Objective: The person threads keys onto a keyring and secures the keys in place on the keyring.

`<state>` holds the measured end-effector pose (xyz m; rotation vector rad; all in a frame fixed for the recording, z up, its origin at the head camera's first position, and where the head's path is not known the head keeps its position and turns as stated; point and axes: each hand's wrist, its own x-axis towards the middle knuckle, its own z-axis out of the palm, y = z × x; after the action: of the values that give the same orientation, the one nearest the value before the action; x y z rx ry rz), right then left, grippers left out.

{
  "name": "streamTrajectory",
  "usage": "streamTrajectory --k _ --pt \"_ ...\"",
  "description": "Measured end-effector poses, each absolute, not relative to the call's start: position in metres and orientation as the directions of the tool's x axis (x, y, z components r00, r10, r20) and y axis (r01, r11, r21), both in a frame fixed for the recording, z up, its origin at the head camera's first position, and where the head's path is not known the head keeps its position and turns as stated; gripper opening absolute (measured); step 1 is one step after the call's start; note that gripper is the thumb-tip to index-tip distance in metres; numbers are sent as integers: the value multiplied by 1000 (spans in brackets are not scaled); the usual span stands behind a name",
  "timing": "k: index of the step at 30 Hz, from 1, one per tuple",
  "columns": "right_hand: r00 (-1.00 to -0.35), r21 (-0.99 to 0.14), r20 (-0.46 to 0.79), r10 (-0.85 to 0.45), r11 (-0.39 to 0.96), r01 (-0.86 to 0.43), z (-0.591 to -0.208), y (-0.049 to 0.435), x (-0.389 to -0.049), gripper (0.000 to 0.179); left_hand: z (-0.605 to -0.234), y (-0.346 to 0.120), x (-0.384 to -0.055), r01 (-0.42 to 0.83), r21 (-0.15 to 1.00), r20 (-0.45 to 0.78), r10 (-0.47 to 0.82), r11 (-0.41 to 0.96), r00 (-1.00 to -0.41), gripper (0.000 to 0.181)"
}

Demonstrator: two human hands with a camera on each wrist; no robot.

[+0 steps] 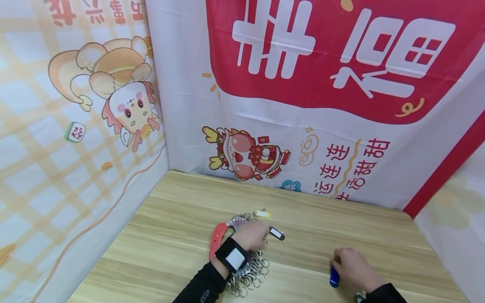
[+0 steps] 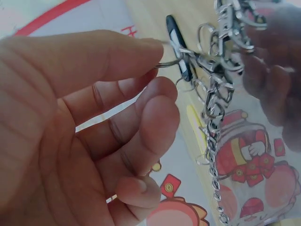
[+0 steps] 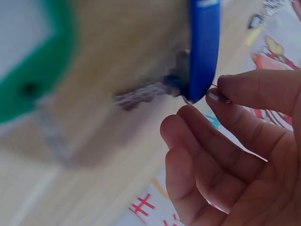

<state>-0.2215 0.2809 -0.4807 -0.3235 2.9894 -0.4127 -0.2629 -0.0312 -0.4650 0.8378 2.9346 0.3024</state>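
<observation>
A large key holder with a red curved handle (image 1: 217,240) and metal rings (image 1: 257,269) round its rim lies under my left hand (image 1: 253,235). The left thumb and index finger pinch one small ring (image 2: 169,63) on that rim, while the other fingers curl loosely. Close to the fingertips is a black key tag (image 1: 276,233) with a white label; a yellow key tag (image 1: 262,213) is at the far side. My right hand (image 1: 354,267) pinches the ring of a blue key tag (image 3: 205,47) between thumb and index finger. A key (image 3: 141,94) hangs beside that tag.
A green key tag (image 3: 49,89) with a key appears near the right wrist, partly hidden by the sleeve in the head view. The wood-grain table (image 1: 303,235) meets a printed cloth wall (image 1: 182,105) at the back and another at the left.
</observation>
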Motion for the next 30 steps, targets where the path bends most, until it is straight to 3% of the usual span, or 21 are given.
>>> streamTrajectory --k 5,11,16,24,30 --pt "-972 -305 2 -237 925 -226 -469 273 -224 12 -464 -36 -266 461 301 -43 495 835 -868 30" --pt "-971 -374 7 -238 900 -223 -453 251 -230 15 -466 -38 -267 449 334 -27 485 829 -874 32" --pt "-966 -421 95 -242 869 -259 -448 231 -239 15 -469 -39 -270 424 377 -37 470 824 -882 34" --pt "-986 -712 85 -145 684 -161 -449 190 -253 11 -467 -42 -269 424 426 -14 475 799 -880 27" --pt "-981 -882 18 -194 458 -107 -459 163 -259 18 -467 -40 -270 454 393 10 491 799 -871 21"
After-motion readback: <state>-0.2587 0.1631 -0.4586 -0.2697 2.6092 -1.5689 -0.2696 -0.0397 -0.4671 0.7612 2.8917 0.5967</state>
